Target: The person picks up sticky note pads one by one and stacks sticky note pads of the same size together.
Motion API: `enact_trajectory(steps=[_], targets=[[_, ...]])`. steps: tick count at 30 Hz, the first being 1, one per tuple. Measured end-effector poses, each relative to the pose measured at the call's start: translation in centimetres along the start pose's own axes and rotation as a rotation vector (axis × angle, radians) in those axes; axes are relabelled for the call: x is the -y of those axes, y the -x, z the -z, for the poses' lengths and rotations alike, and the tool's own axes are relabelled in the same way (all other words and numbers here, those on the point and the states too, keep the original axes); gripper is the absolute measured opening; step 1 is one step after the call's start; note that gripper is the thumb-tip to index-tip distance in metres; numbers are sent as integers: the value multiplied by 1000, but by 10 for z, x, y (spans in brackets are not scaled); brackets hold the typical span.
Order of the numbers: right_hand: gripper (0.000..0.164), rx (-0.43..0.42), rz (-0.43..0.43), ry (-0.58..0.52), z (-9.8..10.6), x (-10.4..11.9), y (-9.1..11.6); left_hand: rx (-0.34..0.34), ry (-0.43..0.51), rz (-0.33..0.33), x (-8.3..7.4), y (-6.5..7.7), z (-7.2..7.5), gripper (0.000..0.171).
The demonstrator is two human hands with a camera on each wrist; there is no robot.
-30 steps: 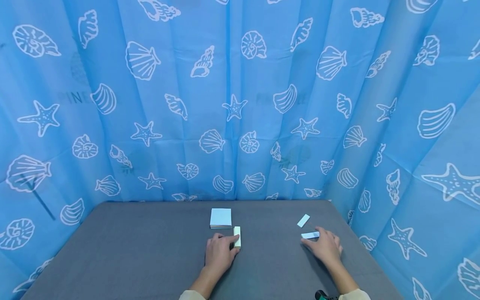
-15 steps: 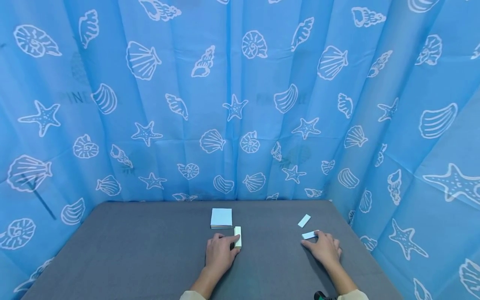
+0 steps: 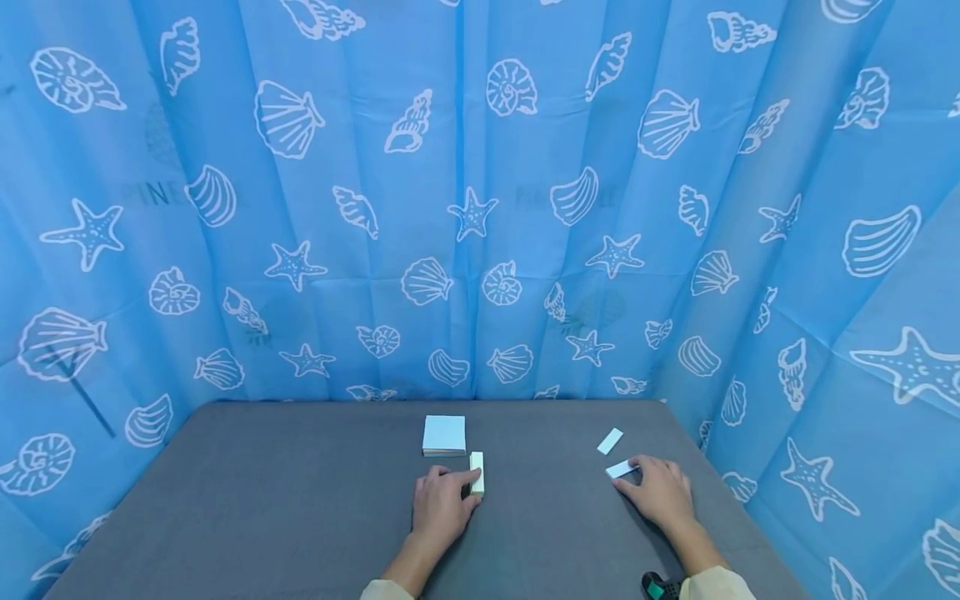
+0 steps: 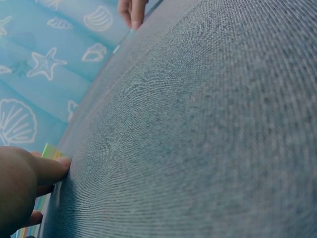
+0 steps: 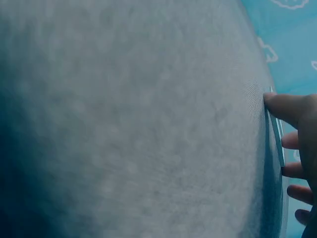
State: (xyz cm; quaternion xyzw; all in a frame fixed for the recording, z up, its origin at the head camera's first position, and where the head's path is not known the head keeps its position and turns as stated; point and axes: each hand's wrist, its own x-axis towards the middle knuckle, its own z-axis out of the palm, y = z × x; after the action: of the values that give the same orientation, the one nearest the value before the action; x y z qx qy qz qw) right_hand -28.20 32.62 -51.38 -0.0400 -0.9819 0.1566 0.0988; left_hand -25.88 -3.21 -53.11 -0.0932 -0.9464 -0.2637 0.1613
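Observation:
My left hand (image 3: 440, 504) grips a narrow pale yellow-green pad of paper slips (image 3: 477, 463) by its near part, thumb at the near end and a finger on top. In the left wrist view the coloured edge of a pad (image 4: 48, 150) shows beside the fingers. On the right, my right hand (image 3: 663, 493) pinches a narrow whitish strip (image 3: 620, 469) lying slantwise on the table, thumb at its near left end and a finger at its far right end. The right wrist view shows that strip edge-on, very thin, between thumb and fingers.
A square light-blue stack of paper (image 3: 444, 435) lies just beyond the left hand's pad. Another narrow whitish strip (image 3: 611, 441) lies beyond the right hand. A blue shell-print curtain (image 3: 472, 250) rises behind the grey cloth-covered table (image 3: 300, 500).
My right hand has shifted slightly away to the right and turned, swinging the strip's right end farther from me. My left hand and its pad have stayed in place.

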Motion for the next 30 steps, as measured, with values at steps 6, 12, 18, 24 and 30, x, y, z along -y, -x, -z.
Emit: enact_trajectory(steps=[6, 12, 18, 24, 30], targets=[[53, 8, 55, 109, 3, 1, -4, 2, -2, -5, 0, 0, 1, 41], [50, 32, 89, 167, 5, 2, -7, 1, -7, -10, 0, 0, 1, 41], [50, 35, 116, 170, 8, 3, -10, -3, -4, -13, 1, 0, -1, 41], [51, 65, 128, 164, 12, 1, -12, -3, -2, 0, 0, 0, 0, 41], [56, 96, 111, 135, 14, 0, -11, -5, -3, 6, -1, 1, 1, 41]])
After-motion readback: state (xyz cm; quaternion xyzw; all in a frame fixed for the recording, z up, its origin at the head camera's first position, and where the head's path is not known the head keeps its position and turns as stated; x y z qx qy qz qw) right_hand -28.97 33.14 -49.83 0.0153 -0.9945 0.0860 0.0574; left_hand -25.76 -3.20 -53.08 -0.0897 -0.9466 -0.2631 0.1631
